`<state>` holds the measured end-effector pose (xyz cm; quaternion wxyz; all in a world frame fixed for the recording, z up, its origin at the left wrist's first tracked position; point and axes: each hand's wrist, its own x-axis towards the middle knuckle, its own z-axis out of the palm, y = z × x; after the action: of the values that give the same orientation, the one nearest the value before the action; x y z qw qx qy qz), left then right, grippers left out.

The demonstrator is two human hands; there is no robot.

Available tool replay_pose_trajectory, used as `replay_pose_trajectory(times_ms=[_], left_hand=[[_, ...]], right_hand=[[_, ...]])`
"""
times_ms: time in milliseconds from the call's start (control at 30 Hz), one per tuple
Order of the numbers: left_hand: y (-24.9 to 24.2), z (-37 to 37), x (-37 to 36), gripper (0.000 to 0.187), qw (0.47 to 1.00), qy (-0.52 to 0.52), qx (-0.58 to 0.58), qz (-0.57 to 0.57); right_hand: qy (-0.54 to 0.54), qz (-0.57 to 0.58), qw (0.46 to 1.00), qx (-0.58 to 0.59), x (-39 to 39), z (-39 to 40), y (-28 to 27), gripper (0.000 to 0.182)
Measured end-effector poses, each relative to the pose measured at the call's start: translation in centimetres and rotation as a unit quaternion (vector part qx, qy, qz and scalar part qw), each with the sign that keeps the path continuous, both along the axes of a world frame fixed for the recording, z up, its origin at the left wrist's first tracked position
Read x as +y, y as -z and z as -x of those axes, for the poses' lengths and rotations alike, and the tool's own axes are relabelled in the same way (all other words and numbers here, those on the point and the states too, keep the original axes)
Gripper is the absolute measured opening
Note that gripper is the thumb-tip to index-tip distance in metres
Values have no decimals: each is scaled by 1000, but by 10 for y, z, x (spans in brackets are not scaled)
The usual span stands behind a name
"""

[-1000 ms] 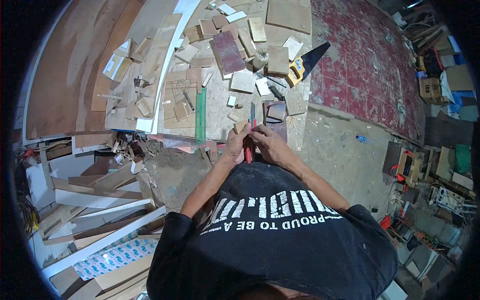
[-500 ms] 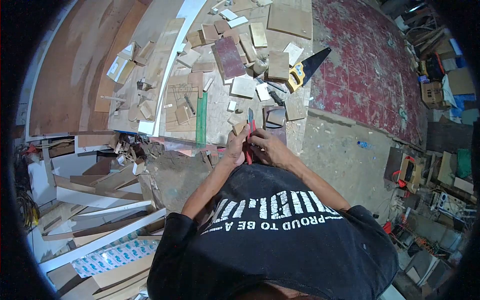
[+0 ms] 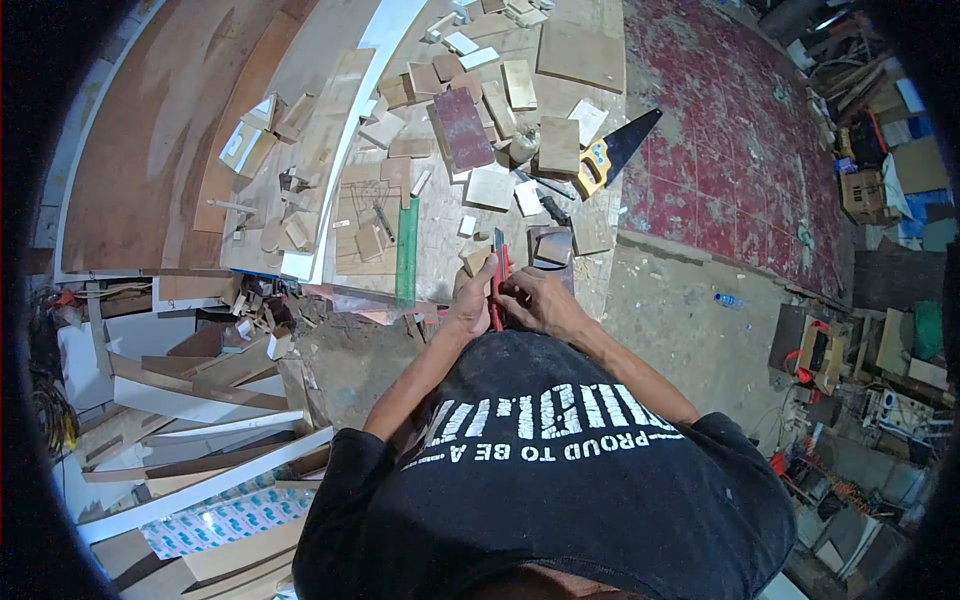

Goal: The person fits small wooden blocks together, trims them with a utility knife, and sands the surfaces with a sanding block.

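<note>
Close in front of my chest, at the table's near edge, my two hands are together. In my left hand (image 3: 471, 303) is a small light wood block (image 3: 475, 261), its end showing above the fingers. My right hand (image 3: 546, 302) has its fingers closed at a red utility knife (image 3: 502, 262), whose blade points away from me. The knife's red body runs down between both hands, right beside the block. My fingers partly hide the block and the handle. Just past my right hand, a dark curved sheet, maybe sandpaper (image 3: 553, 246), lies on the table.
On the worktable (image 3: 440, 235) lie many wood offcuts, a maroon block (image 3: 463, 130), a yellow-handled saw (image 3: 597, 165) and a green ruler (image 3: 407, 250). A drawn board (image 3: 358, 260) is at left. Scrap boards (image 3: 200, 415) are piled lower left; a bottle (image 3: 728, 300) lies on the floor.
The view has shifted slightly, so the table things sit a little lower. Both hands stay together with the block and the knife, with only small finger movement.
</note>
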<state>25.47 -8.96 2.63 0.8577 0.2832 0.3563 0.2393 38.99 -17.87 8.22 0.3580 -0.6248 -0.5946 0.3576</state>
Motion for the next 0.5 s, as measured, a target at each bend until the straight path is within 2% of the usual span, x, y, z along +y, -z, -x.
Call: replay_pose_trajectory(times_ms=[33,100,133,233,333,400,500], left_hand=[[5,0,1,27,1000,0,0,0],[11,1,1,28,1000,-18,-16,8],[10,1,1,28,1000,-16,-16,8],[4,4,4,29,998,-67,18,-9],[6,13,6,34,997,-71,37,7],[20,15,11,34,997,-71,41,3],[45,17,19,34,996,-68,60,18]], right_hand=[[0,0,1000,0,2,2,1,19],[82,151,984,46,6,7,2,23],[83,151,984,46,6,8,1,23],[38,17,998,41,8,13,5,26],[52,17,998,29,12,23,20,32],[58,76,995,-42,18,30,29,37],[64,67,990,-102,29,43,50,43]])
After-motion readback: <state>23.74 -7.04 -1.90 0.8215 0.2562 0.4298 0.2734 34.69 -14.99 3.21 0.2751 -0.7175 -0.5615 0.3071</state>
